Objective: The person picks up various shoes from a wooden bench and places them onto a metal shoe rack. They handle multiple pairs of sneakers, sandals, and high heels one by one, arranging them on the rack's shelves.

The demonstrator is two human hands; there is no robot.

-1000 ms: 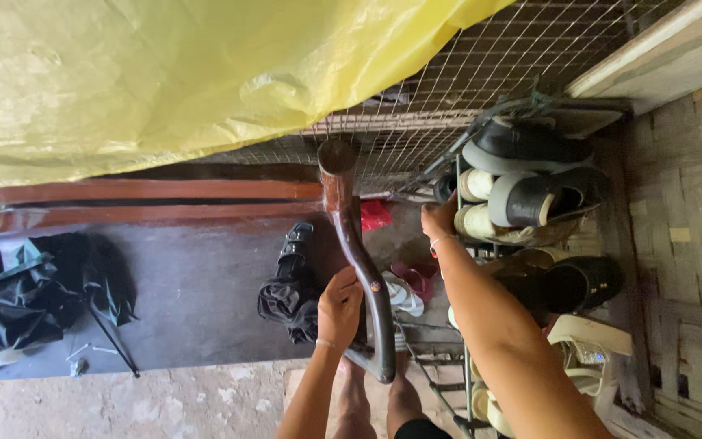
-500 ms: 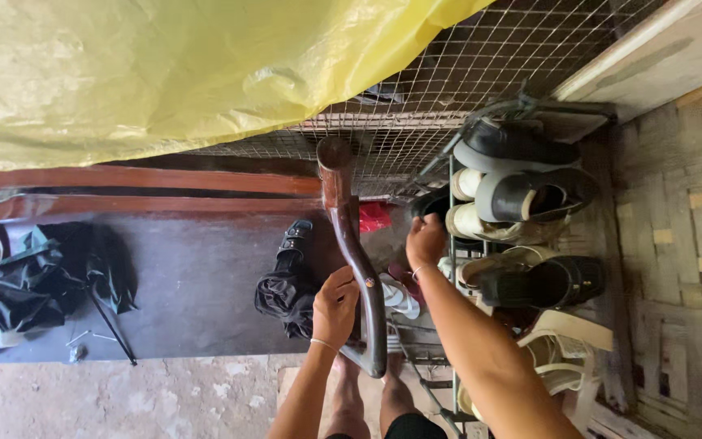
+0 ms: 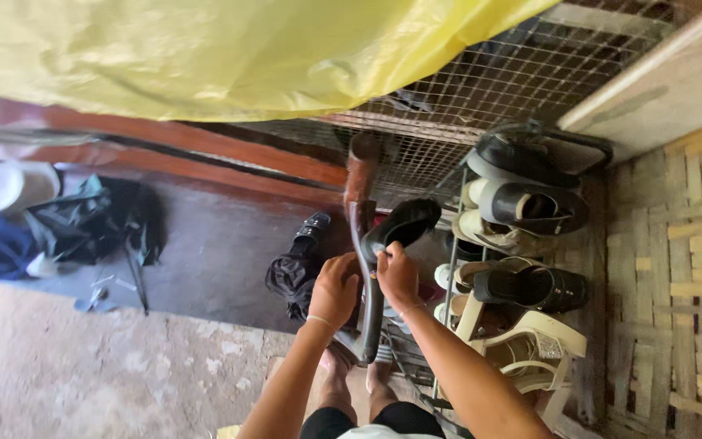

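My left hand (image 3: 336, 289) grips a curved dark wooden bar (image 3: 360, 191) that stands upright in front of me. Just to its right, my right hand (image 3: 397, 276) holds a black shoe (image 3: 408, 221) by its heel end, lifted beside the bar. To the right stands a metal shoe rack (image 3: 451, 268) with several shoes and sandals on its shelves. My bare feet (image 3: 336, 380) show below the hands.
A yellow plastic sheet (image 3: 205, 49) hangs overhead in front of wire mesh (image 3: 497, 85). A black sandal (image 3: 309, 234) and a dark bag (image 3: 288, 276) lie on the floor left of the bar. Dark clothes (image 3: 83, 228) are heaped at left. A woven bamboo wall (image 3: 692, 268) closes the right side.
My right hand left the rack's upper shelf and came back toward the bar with a black shoe in it. The left hand kept its grip on the bar. The view tilted.
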